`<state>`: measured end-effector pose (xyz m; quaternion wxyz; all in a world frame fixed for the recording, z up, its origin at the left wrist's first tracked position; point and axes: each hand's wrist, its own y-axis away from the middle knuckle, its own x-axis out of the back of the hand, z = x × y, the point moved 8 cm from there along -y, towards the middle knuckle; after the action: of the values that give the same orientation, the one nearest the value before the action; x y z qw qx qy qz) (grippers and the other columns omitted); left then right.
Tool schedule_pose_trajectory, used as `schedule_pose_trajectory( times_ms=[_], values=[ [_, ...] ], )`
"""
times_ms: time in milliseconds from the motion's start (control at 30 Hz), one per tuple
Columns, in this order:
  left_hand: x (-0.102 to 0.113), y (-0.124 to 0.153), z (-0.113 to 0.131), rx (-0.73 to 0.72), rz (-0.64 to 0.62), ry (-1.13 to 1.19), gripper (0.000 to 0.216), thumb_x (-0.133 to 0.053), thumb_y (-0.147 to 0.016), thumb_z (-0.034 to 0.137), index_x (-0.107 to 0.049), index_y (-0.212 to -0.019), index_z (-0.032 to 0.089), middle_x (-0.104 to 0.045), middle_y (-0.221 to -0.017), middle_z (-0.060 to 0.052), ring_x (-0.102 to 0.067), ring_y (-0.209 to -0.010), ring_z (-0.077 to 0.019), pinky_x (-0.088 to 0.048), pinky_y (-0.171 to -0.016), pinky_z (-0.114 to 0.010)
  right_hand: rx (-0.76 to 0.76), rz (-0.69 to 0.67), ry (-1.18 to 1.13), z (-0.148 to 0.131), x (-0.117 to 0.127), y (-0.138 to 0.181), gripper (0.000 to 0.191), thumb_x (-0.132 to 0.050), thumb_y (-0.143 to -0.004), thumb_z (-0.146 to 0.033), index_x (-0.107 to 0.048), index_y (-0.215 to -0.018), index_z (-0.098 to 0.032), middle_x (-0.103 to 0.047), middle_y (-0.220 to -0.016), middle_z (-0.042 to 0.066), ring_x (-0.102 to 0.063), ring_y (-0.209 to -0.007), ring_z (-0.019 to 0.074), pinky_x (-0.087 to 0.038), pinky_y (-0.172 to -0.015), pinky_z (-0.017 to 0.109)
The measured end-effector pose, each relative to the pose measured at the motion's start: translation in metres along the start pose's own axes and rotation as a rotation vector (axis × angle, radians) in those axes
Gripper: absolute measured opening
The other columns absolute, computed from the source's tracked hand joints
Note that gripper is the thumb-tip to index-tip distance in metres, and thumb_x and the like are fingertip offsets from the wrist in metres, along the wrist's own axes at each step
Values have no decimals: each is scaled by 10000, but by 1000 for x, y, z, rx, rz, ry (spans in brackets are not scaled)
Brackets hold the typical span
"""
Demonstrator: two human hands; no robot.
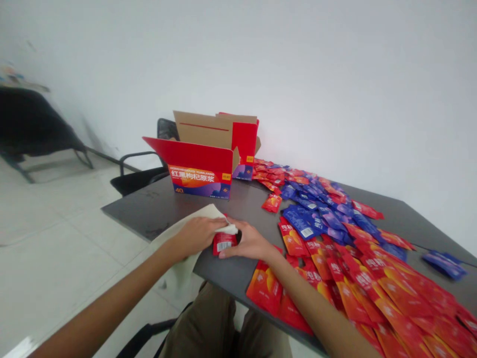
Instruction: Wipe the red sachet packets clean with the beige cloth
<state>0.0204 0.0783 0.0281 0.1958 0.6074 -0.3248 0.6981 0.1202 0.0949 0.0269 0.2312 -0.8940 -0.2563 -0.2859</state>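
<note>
Near the front edge of the dark table (246, 272), my left hand (199, 233) grips a cream cloth (175, 227) with closed fingers. The cloth's end lies over the top of a small red sachet (224, 243), whose barcode side shows. From the other side, my right hand (251, 242) curls round that sachet, thumb at its lower edge and fingers at the cloth's end. Part of the sachet is hidden beneath the cloth and fingers. Under and beside my right forearm lies a spread of red-orange sachets (372, 278).
Blue sachets (309, 223) and more red ones reach back toward the wall. One lone blue packet (443, 263) lies far right. Two open cartons, a front one (201, 184) and a rear one (244, 144), stand at the back. A black chair (139, 179) is behind the table's left edge.
</note>
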Motion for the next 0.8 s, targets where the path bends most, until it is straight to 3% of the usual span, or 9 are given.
schedule_pose_trajectory(
  times_ms=[200, 367, 533, 700, 800],
  values=[
    [-4, 5, 22, -208, -26, 100, 442, -467, -845, 89, -540, -1276, 154, -547, -1364, -83, -505, -1257, -181, -357, -1081, -296, -3, 4, 33, 0, 0, 0, 893, -837, -475, -494, -551, -1280, -234, -656, -1192, 39, -609, -1073, 260, -434, -965, 367],
    [4, -3, 0, -33, -17, 85, 452, -449, -851, 86, -543, -1282, 183, -585, -1319, -84, -585, -1164, -220, -426, -1018, -354, -37, 44, 44, 5, 1, 1, 905, -819, -488, -546, -544, -1285, -219, -647, -1211, 64, -603, -1090, 263, -414, -996, 382],
    [-1, 4, 16, -199, -39, 160, 464, -452, -836, 76, -543, -1279, 178, -550, -1362, -67, -516, -1247, -174, -361, -1081, -300, -17, -5, 67, 2, -2, 0, 885, -827, -481, -529, -555, -1272, -241, -655, -1197, 44, -612, -1069, 252, -431, -966, 367],
    [2, -1, -2, -26, 13, 110, 461, -443, -848, 81, -546, -1287, 177, -576, -1328, -93, -578, -1176, -222, -423, -1028, -359, -30, 56, 67, 3, 1, 0, 879, -817, -493, -547, -557, -1269, -226, -654, -1198, 59, -609, -1079, 258, -410, -993, 378],
    [0, 1, 10, -95, -2, 93, 439, -459, -850, 96, -549, -1277, 150, -567, -1338, -105, -545, -1215, -215, -399, -1053, -347, -21, 33, 71, 4, -2, 0, 841, -821, -489, -534, -578, -1237, -237, -672, -1153, 40, -627, -1033, 249, -433, -957, 366]
  ],
)
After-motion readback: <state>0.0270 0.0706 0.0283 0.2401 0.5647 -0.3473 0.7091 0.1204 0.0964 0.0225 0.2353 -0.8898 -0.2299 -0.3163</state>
